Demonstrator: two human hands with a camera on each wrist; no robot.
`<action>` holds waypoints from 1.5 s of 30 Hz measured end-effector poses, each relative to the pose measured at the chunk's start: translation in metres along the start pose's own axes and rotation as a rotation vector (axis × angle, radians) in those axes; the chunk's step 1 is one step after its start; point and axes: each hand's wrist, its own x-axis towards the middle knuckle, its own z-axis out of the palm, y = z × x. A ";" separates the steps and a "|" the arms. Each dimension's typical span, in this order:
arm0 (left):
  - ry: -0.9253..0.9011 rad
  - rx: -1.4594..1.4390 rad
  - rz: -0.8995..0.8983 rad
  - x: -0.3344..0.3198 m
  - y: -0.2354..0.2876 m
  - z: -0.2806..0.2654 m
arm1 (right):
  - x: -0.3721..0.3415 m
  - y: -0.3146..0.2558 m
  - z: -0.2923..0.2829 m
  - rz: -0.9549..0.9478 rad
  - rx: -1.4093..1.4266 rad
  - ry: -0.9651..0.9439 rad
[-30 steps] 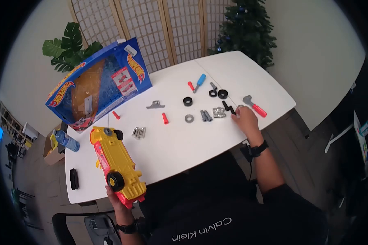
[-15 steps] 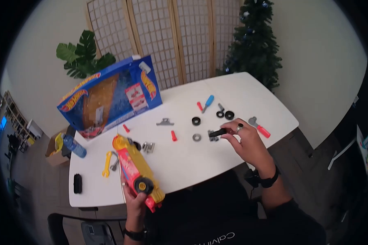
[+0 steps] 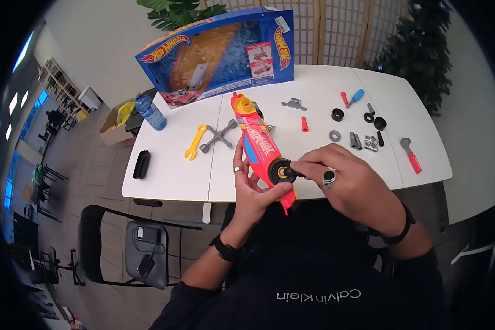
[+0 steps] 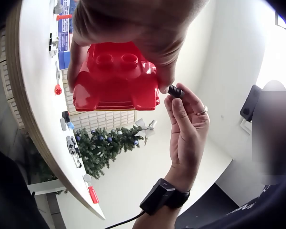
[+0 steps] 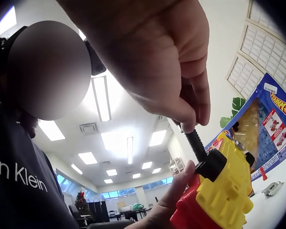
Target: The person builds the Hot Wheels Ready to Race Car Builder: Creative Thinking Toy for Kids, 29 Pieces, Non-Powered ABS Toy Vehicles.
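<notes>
The red-and-yellow plastic toy car (image 3: 261, 140) is held up off the table, at its near edge, tilted on its side so that a black toy wheel with a yellow hub (image 3: 275, 165) faces upward. The left hand (image 3: 253, 195) is clamped round the end near this wheel, its thumb beside the tyre. The right hand (image 3: 346, 181) pinches a black ribbed plastic rod (image 5: 195, 144) between thumb and fingers; in the right wrist view its lower end meets the wheel — how deep it sits I cannot tell.

The step in hand looks like setting this rod, probably a screw, into the hub. The next move seems to call for keeping it square to the wheel and turning it in the fingertips, with the car braced — a slanted start might bind.

Around them on the white table (image 3: 173, 181) lie a yellow plastic spanner (image 3: 195, 143) and a grey cross-shaped wrench (image 3: 219, 136), near the car; farther right are a loose black tyre (image 3: 337, 114), a grey ring (image 3: 334, 136) and a blue-handled screwdriver (image 3: 356, 98). The blue cardboard box (image 3: 241, 66) stands behind.
</notes>
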 end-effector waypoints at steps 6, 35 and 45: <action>0.009 0.118 0.101 -0.002 0.015 0.013 | 0.007 0.007 0.013 -0.122 -0.085 -0.142; 0.082 0.196 0.148 0.002 -0.005 0.004 | 0.006 0.019 0.009 -0.204 -0.264 -0.027; 0.090 0.175 0.099 -0.004 -0.004 0.017 | -0.006 0.022 0.025 -0.136 -0.262 -0.111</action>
